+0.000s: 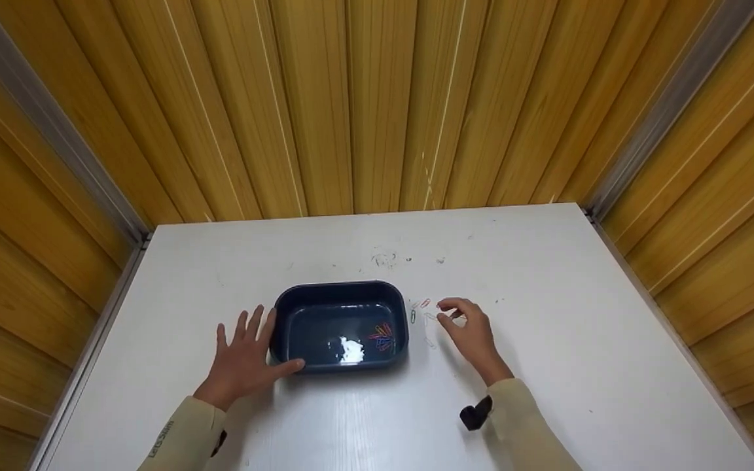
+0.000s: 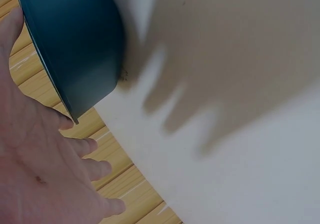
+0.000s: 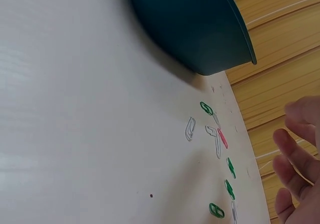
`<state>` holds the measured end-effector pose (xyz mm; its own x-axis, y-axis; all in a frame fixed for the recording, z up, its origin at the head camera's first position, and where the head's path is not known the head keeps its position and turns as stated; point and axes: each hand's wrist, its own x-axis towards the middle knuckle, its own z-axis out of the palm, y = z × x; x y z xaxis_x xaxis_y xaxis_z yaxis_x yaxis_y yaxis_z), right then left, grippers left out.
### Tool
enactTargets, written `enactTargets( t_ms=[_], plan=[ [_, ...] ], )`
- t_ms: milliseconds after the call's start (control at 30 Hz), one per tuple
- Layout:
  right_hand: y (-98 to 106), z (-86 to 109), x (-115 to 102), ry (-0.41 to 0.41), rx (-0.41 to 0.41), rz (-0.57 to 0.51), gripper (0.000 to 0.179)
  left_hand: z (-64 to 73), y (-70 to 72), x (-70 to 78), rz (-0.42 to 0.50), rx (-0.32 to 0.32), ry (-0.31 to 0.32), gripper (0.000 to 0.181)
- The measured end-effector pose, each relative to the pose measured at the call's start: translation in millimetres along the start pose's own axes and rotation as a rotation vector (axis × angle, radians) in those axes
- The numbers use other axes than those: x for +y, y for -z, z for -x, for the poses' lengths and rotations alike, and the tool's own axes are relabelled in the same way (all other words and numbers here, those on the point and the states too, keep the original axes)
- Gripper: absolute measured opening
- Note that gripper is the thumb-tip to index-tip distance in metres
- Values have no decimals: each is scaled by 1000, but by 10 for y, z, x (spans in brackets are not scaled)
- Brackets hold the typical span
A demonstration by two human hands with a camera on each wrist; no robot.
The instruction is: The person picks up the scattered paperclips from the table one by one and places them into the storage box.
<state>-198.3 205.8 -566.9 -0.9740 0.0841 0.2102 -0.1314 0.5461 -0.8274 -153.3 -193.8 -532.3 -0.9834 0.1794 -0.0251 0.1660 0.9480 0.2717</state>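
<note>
A dark blue rectangular tub (image 1: pixel 341 367) stands on the white table, with several coloured paper clips (image 1: pixel 382 337) lying inside at its right end. My left hand (image 1: pixel 246 363) rests at the tub's left side, fingers spread, the thumb over the near rim and the index finger along the left wall. To the right of the tub my right hand (image 1: pixel 472 330) hovers above loose paper clips, its thumb and index finger bent but apart. In the right wrist view nothing shows between those fingers. Beneath lie a red paper clip (image 3: pixel 223 138), several green paper clips (image 3: pixel 216 210) and white ones (image 3: pixel 190 129).
The white table (image 1: pixel 220 261) has dark scuff marks (image 1: pixel 385 260) behind the tub. Yellow wood-patterned panels (image 1: pixel 377 118) stand around its back and sides, with grey metal posts (image 1: pixel 668 104) at the corners.
</note>
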Motion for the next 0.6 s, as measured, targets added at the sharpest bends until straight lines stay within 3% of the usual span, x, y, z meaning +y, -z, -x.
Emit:
enactTargets(
  t_ms=[233, 600],
  plan=[
    [-32, -23, 32, -12, 1, 1, 22, -3, -29, -19, -10, 16, -12, 111],
    [-109, -77, 69, -102, -39, 46, 23, 3, -24, -23, 7, 3, -6, 112]
  ],
)
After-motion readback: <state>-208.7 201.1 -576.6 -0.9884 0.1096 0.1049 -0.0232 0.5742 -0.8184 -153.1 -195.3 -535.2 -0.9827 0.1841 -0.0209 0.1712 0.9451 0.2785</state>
